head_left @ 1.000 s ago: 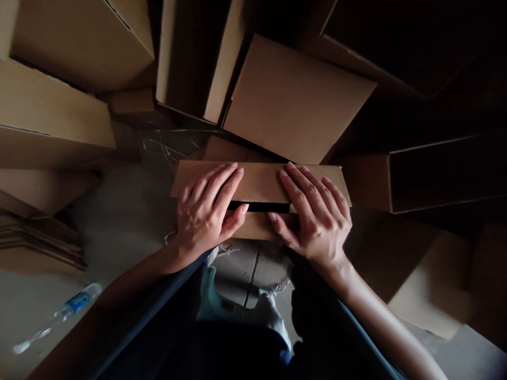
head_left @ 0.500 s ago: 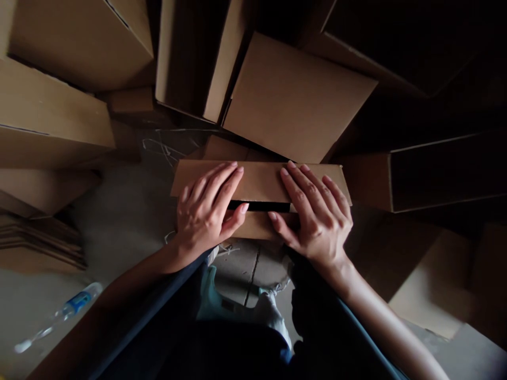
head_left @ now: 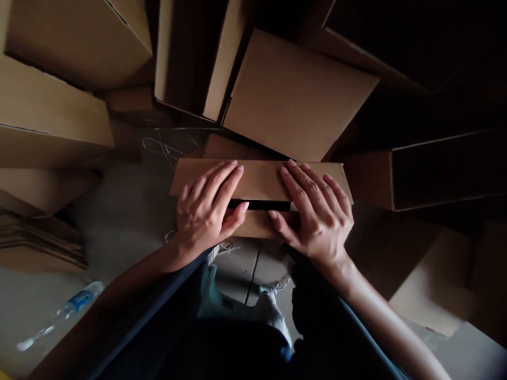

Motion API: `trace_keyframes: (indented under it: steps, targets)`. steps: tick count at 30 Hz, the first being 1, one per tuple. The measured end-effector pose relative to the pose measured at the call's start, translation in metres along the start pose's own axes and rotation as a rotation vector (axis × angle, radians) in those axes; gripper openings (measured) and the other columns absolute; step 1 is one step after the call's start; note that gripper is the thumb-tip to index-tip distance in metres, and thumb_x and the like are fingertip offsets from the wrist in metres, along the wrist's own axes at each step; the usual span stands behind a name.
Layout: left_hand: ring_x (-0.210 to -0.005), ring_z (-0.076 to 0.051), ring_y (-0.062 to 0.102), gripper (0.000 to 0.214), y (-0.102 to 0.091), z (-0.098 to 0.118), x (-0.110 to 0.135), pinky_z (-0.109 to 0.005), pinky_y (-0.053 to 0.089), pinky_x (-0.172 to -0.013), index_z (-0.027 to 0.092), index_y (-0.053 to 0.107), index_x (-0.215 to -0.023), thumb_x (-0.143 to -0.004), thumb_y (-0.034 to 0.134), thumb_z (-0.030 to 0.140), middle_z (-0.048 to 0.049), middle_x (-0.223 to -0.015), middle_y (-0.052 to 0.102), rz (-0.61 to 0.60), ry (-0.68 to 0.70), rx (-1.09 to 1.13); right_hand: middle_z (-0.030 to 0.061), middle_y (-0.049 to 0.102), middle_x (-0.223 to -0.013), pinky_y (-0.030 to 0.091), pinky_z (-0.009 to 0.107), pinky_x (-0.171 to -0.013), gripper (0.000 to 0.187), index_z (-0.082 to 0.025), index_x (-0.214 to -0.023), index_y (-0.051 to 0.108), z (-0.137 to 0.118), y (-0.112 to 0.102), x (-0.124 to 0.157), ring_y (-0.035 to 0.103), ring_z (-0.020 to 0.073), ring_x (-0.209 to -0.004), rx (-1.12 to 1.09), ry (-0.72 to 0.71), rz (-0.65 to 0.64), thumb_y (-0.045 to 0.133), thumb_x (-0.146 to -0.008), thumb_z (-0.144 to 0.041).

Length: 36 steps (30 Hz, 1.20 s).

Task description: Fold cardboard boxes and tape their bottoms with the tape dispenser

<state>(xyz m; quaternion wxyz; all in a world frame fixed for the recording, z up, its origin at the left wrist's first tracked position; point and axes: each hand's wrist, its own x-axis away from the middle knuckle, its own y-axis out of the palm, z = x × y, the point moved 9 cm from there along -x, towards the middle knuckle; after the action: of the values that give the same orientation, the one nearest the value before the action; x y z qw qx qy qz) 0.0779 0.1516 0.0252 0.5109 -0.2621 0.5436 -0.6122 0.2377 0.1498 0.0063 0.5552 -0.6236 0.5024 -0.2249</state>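
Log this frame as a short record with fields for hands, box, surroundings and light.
Left hand: fingers laid on top of the cardboard box
Right hand: fingers laid likewise, thumb pointing inward
Opening: dark gap between the hands
Beyond box: large cardboard panel, set at an angle
Left side: stacked cardboard sheets; clear bottle with blue label, lying on the floor
Light: dim, upper right darkest

Dim o/all, upper R nr-black, L-side box [head_left: 55, 103] softly lit, wide-angle stretch @ edges.
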Motion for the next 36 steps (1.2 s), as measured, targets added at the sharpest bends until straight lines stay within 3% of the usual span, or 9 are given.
trace_keyframes:
  steps: [36]
  targets:
    - [-0.129,-0.029,0.065,0.056,0.0023,-0.0032,0.0006,-0.040,0.046,-0.098,0.022,0.061,-0.150,-0.107,0.041,0.053,-0.0107,-0.145,0.067,-0.028,-0.034,-0.004,0.0118,0.062,-0.150,0.039,0.042,-0.118,0.062,-0.018,-0.156,0.052,0.0012,0.0016,0.0014,0.059,0.0310,-0.137,-0.001,0.016,-0.027,0.046,-0.104,-0.052]
